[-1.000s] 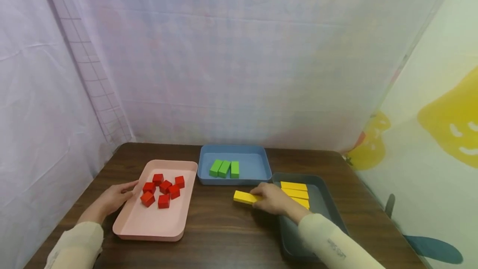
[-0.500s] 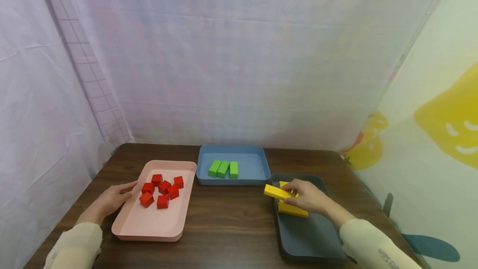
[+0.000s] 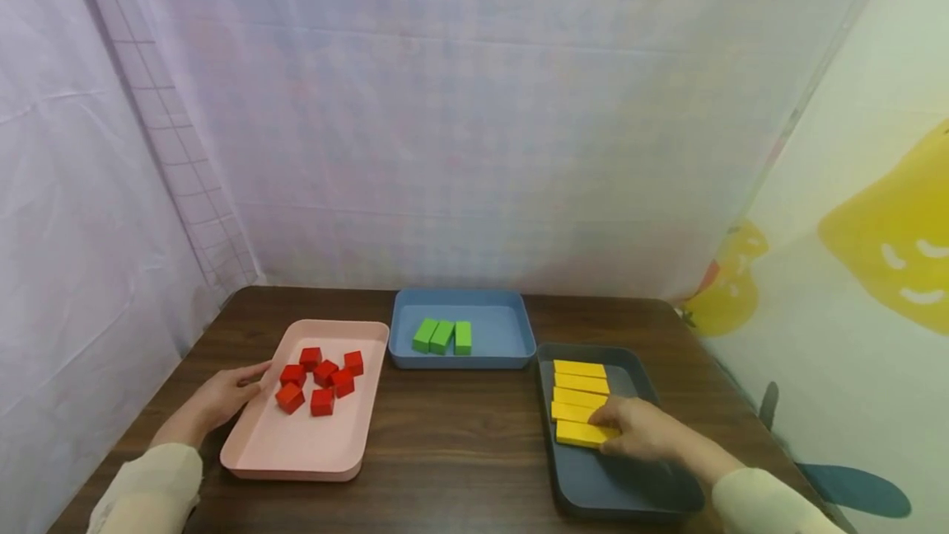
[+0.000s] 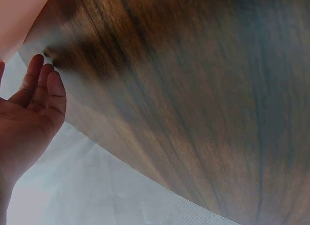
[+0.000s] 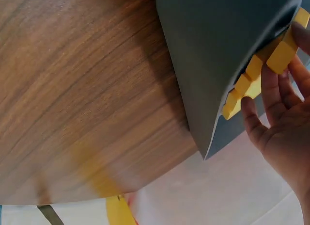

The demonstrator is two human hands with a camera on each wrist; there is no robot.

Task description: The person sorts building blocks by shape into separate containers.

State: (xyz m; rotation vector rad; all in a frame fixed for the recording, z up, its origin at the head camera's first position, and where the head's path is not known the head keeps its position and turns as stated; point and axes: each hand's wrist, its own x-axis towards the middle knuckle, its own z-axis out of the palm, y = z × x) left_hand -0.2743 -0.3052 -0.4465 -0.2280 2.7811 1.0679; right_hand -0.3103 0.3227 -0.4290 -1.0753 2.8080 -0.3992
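Observation:
In the head view my right hand (image 3: 647, 428) reaches into the dark grey tray (image 3: 600, 480) and pinches the end of a yellow block (image 3: 577, 433). It is the nearest of a row of yellow blocks (image 3: 580, 383) lying side by side. The right wrist view shows thumb and fingers on either side of that yellow block (image 5: 282, 57). On the left, my left hand (image 3: 215, 398) lies against the outer edge of the pink tray (image 3: 296, 453), its fingers relaxed. Several red cubes (image 3: 322, 372) are scattered in that tray. The left wrist view shows the left hand (image 4: 36, 108) beside its pink wall.
At the back middle stands a blue tray (image 3: 504, 334) with 3 green blocks (image 3: 442, 337). All the trays stand on a dark wooden table (image 3: 452, 452). White curtains (image 3: 474, 122) hang behind and at the left; a lemon-patterned sheet (image 3: 838, 328) is on the right.
My right hand has carried the yellow block rightward from over the table into the dark grey tray, down to the near end of the row. The left hand has stayed at the pink tray.

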